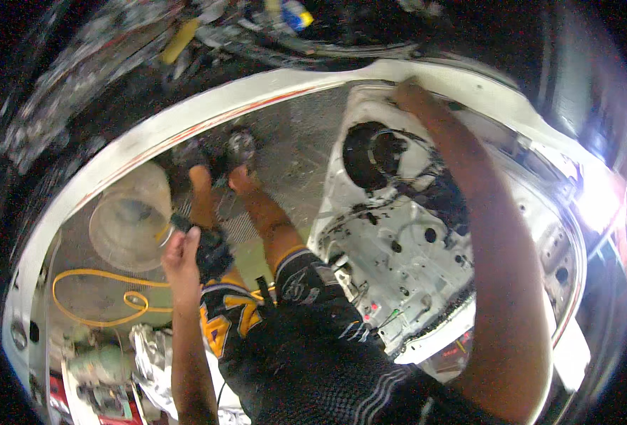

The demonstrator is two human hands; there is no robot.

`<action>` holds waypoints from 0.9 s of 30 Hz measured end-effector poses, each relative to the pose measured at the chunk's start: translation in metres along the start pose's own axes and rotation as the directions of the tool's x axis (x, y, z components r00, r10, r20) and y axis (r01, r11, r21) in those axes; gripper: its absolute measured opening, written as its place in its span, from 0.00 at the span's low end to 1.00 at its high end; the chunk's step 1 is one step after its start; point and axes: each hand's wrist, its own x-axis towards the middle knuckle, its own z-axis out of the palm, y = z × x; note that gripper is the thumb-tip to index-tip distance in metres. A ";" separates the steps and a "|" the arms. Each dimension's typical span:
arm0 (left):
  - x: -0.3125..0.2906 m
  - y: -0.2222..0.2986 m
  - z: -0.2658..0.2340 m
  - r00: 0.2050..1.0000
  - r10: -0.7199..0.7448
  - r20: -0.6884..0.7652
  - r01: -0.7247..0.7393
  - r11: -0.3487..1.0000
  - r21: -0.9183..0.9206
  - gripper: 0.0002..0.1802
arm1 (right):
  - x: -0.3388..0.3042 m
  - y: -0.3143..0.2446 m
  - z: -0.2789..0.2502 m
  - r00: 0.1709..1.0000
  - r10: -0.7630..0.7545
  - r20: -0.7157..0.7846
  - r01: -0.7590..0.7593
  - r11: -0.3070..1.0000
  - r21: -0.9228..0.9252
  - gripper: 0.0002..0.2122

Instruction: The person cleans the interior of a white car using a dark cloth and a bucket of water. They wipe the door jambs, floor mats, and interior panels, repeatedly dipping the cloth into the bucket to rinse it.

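Observation:
My left hand (181, 249) is raised at the left of my body, its fingers closed on a small dark thing (181, 222) with a yellow part beside it; its kind is too blurred to tell. My right arm reaches far forward, and my right hand (409, 91) rests at the upper edge of a stripped white car door (416, 241), close to the white curved body frame (143, 134). The fingers of that hand are blurred and partly hidden. Round openings, wires and clips show on the door's inner panel.
A pale translucent bucket (147, 183) stands on the floor at the left. Near it a yellow hose (115, 275) lies in loops. At the lower left is a greenish machine (97, 365) beside crumpled silvery sheeting (154, 354). Bright light shines at the right.

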 end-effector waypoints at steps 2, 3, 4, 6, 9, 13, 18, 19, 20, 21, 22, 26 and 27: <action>0.005 -0.002 0.001 0.999 0.008 0.036 -0.009 1.000 0.026 0.19 | -0.001 -0.007 0.012 0.998 0.015 -0.059 -0.018 0.999 -0.045 0.12; -0.003 -0.008 0.003 1.000 -0.005 -0.010 0.005 1.000 0.018 0.19 | 0.023 -0.005 -0.012 0.995 -0.015 -0.102 0.005 0.996 -0.095 0.12; -0.001 -0.004 0.002 1.000 -0.002 -0.007 0.002 0.999 0.050 0.19 | 0.024 -0.010 -0.012 0.995 0.007 -0.101 -0.015 0.997 -0.080 0.12; -0.002 0.003 0.003 1.000 -0.014 0.008 0.014 1.000 0.025 0.19 | 0.023 -0.007 -0.013 0.986 0.156 0.064 -0.164 0.976 0.142 0.12; 0.002 0.007 -0.003 0.999 -0.033 0.022 0.032 0.999 0.028 0.17 | 0.030 -0.009 -0.017 0.928 0.304 0.216 -0.342 0.924 0.169 0.11; 0.006 0.006 -0.012 0.998 -0.068 0.015 0.068 0.997 -0.028 0.15 | 0.018 -0.021 -0.050 0.833 0.333 0.441 -0.422 0.899 0.118 0.14; 0.004 -0.005 -0.022 0.998 -0.067 0.020 0.069 0.994 -0.081 0.16 | 0.030 -0.011 -0.017 0.895 0.284 0.343 -0.345 0.930 0.128 0.14; 0.004 -0.007 -0.022 0.997 -0.074 0.022 0.075 0.994 -0.084 0.16 | 0.030 -0.008 -0.016 0.903 0.257 0.343 -0.327 0.930 0.165 0.14; 0.004 -0.008 -0.022 0.996 -0.080 0.026 0.082 0.993 -0.087 0.16 | 0.030 -0.005 -0.014 0.911 0.230 0.343 -0.311 0.929 0.202 0.14; 0.004 -0.006 -0.020 0.997 -0.073 0.015 0.074 0.994 -0.087 0.17 | 0.028 -0.006 -0.017 0.919 0.199 0.340 -0.290 0.927 0.240 0.15; 0.002 -0.003 -0.016 0.998 -0.065 0.006 0.065 0.994 -0.086 0.17 | 0.024 -0.008 -0.019 0.941 0.206 0.267 -0.276 0.925 0.262 0.15; 0.004 -0.009 -0.015 0.999 -0.032 0.019 0.034 0.996 -0.081 0.17 | -0.031 -0.056 -0.046 0.866 0.319 -0.385 -0.210 0.931 0.299 0.15; 0.003 -0.005 -0.011 1.000 -0.009 0.017 0.010 0.999 -0.051 0.17 | -0.039 -0.071 -0.061 0.909 0.310 -0.278 -0.160 0.877 0.453 0.15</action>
